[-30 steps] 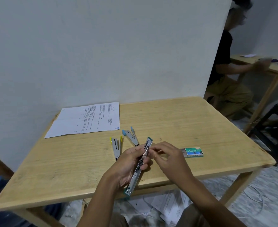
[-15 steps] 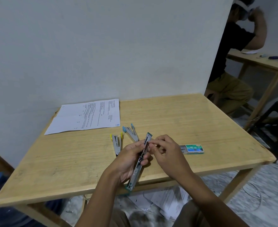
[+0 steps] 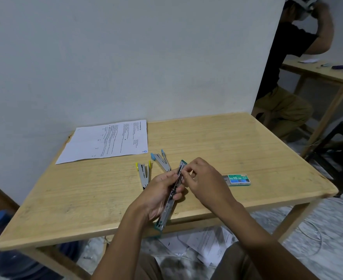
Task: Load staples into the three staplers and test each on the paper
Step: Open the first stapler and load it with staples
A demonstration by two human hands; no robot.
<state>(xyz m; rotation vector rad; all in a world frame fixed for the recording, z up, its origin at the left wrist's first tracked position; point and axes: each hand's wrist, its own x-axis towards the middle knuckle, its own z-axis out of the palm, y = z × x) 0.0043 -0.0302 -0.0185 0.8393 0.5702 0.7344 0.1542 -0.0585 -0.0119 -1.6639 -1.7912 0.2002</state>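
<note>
1. Green stapler is swung open flat and held off the surface, over its near edge. Its long axis runs near-left to far-right, with one green end below the left wrist and the other up by the right fingertips.
2. Left grip wraps the middle of the green stapler from the left, clenched on it.
3. Right grip comes in from the right, fingertips pinched on the rail's far half. Any strip in the pinch is too small to tell.
4. Key relation: the rail faces up, just left of the right fingertips. My read is that the right grip feeds along the axis while the left only steadies. This is the loading step, with no test yet.
5. Staple box lies on the surface just right of the right grip, the nearer side. Its drawer looks slid out a little at the left end, contents not visible. Rail fill: cannot tell.
6. Yellow stapler and blue stapler lie splayed open just beyond the left grip. Paper is back-left by the wall, well apart.
</note>
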